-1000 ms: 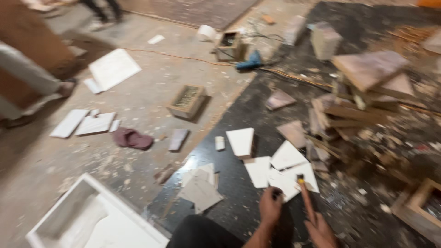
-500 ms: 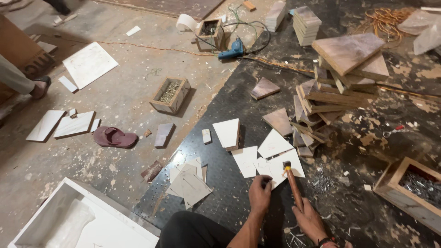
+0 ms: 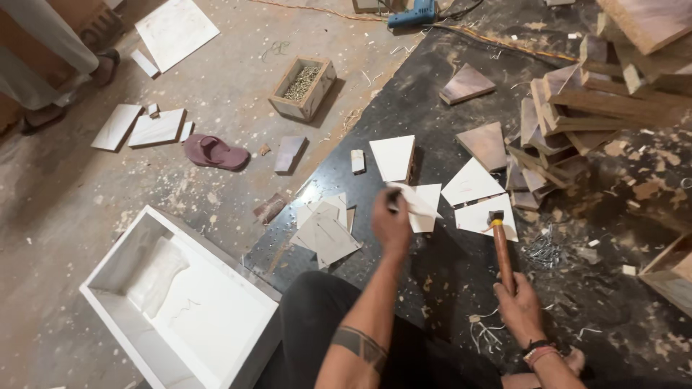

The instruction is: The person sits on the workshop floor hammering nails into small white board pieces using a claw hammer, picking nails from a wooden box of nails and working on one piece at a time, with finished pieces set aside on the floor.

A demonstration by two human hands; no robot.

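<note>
No packages, labels, signs or screens in view.

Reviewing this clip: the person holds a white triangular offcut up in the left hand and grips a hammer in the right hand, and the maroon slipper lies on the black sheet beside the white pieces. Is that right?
Not quite. The head view shows the maroon slipper on the dusty bare floor, left of the black sheet, not on it. The rest holds: the left hand holds up a white triangular offcut, and the right hand grips the hammer.
</note>
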